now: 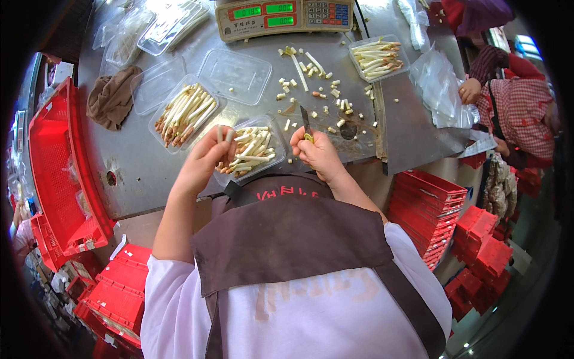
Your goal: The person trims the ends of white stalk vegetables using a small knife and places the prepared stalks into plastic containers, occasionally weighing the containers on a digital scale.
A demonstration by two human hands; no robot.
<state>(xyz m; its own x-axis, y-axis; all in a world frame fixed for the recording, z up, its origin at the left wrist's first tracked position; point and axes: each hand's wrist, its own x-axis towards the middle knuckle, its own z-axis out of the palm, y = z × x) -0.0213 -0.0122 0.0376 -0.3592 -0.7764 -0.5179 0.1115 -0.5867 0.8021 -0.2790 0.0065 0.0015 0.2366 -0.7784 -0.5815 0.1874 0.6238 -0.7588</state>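
Note:
My left hand (207, 151) grips a few pale vegetable shoots, their cut ends poking up between thumb and fingers. It hovers at the left side of a clear plastic tray (280, 150) that holds loosely piled white shoots (254, 150) with brownish ends. My right hand (319, 151), right of that tray, grasps a small knife (305, 117) with its dark blade pointing up and away from me. Most of the knife's handle is hidden by my fingers. Cut stalk pieces (343, 104) lie scattered over the metal table beyond the blade.
A fuller tray of shoots (184, 114) stands left, near plastic lids (235, 76) and a brown cloth (112, 98). A digital scale (284, 20) and another filled tray (377, 58) are farther back. Red crates (426, 206) flank the table (148, 179). At right, a person (515, 107) handles plastic bags (437, 85).

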